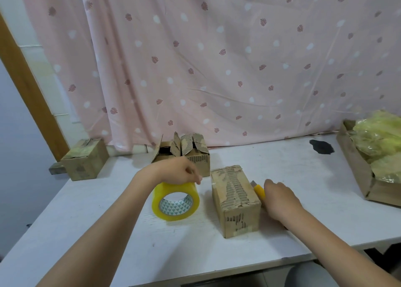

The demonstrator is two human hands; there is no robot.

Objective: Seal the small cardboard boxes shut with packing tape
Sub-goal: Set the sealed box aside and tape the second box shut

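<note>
The near box (235, 199) is matt brown cardboard, its top skin torn away to rough corrugated ribs. The tape roll (175, 201) is glossy, translucent yellow plastic film on a printed paper core. The counter (293, 178) is white, matt and faintly scuffed. The knife (259, 191) has a smooth yellow plastic body. The curtain (217, 58) is soft pink printed cloth, and the wrap (377, 143) in the right-hand box is crinkled, shiny yellowish film.

The white table (293, 178) bears a roll of tape (175, 201) standing on edge, a closed box (235, 199) beside it, an open box (184, 152) behind, another box (85, 159) at the far-left corner, and a tray (358, 169) at right.
</note>
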